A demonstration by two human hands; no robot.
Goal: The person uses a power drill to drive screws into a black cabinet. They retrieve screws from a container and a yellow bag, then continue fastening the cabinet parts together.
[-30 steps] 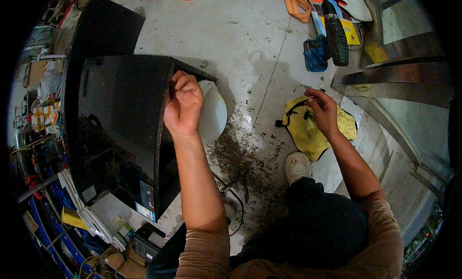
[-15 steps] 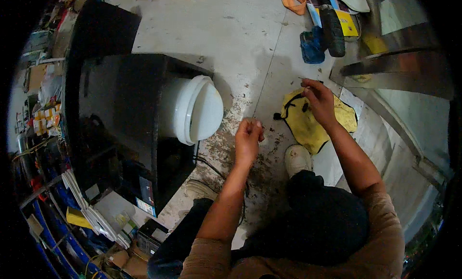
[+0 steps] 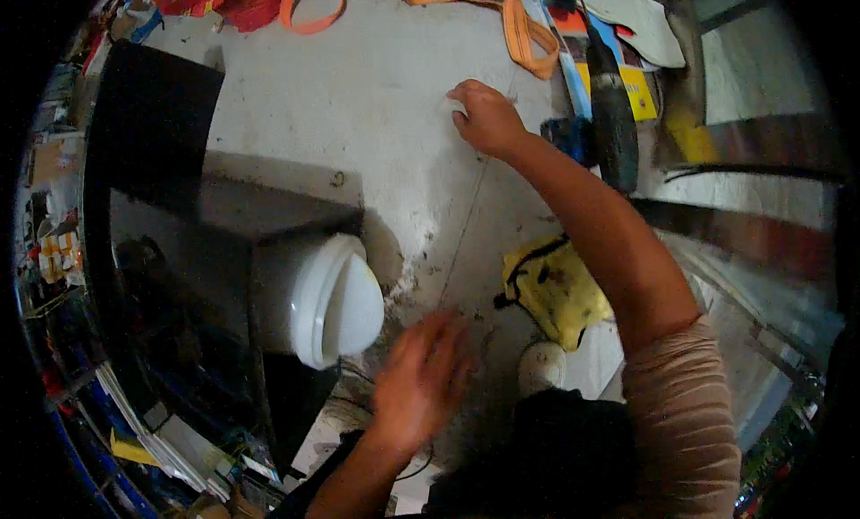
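Note:
My right hand reaches out over the grey floor, below the orange strap. A gap shows between its thumb and forefinger, and I see nothing in it; the other fingers are mostly hidden. Motion blurs my left hand, whose fingers I cannot make out, low beside the white bucket. That bucket lies on its side, its rim toward the right, against a black box-like cabinet. A dirty yellow cloth piece with black trim lies on the floor under my right forearm.
A dark power tool with a blue part lies at the upper right near a pale cap. Orange webbing and red fabric lie at the far edge. Cluttered shelves line the left; dirt litters the floor near the bucket.
My right hand has moved far forward and left, away from the yellow cloth; its earlier pinch has loosened. My left hand has shifted back and left in the picture. The view has tilted forward.

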